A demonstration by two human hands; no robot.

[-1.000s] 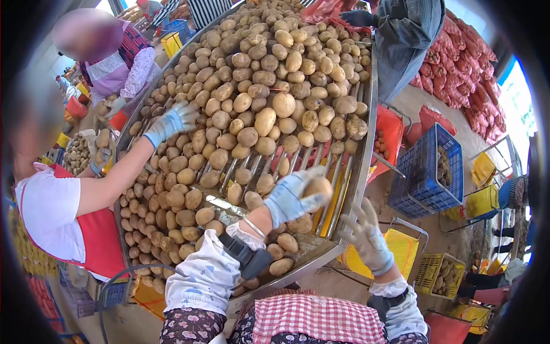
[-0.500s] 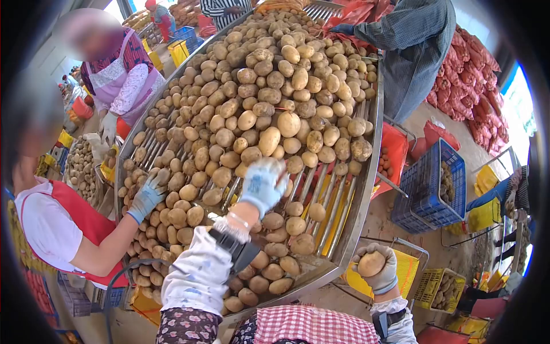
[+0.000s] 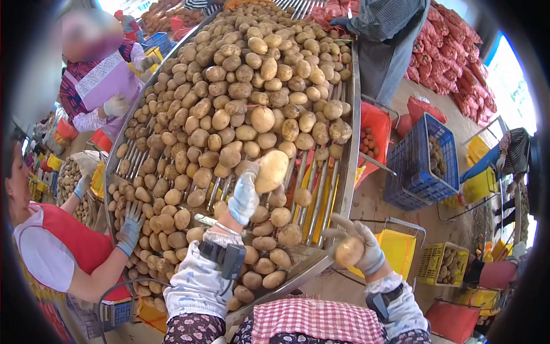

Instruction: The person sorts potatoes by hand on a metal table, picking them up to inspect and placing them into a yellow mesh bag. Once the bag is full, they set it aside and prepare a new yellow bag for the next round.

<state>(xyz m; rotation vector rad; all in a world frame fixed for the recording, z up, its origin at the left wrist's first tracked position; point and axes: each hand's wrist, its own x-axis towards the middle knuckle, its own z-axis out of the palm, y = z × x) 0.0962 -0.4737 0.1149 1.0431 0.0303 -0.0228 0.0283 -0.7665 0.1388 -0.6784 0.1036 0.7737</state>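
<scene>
My left hand (image 3: pixel 243 198), in a light blue and white glove, grips a large pale potato (image 3: pixel 272 172) just above the sorting table. A smaller potato (image 3: pixel 349 252) is by the palm of my right hand (image 3: pixel 366 246), which wears a greyish glove and is off the table's right edge. The fingers of that hand are spread away from the potato, which looks slightly blurred. Many loose potatoes (image 3: pixel 246 92) are heaped on the metal roller table (image 3: pixel 345 189), thinning out toward its right side.
A yellow container (image 3: pixel 395 252) stands below my right hand. Blue crates (image 3: pixel 427 166) and a yellow crate of potatoes (image 3: pixel 444 264) are further right. A co-worker in a red apron (image 3: pixel 80 223) rests a gloved hand (image 3: pixel 132 226) on the potatoes at left. Others stand around the table.
My left hand has taken hold of a large potato. My right hand has moved left toward the table edge, and its fingers have spread from around its potato. The view has shifted slightly.
</scene>
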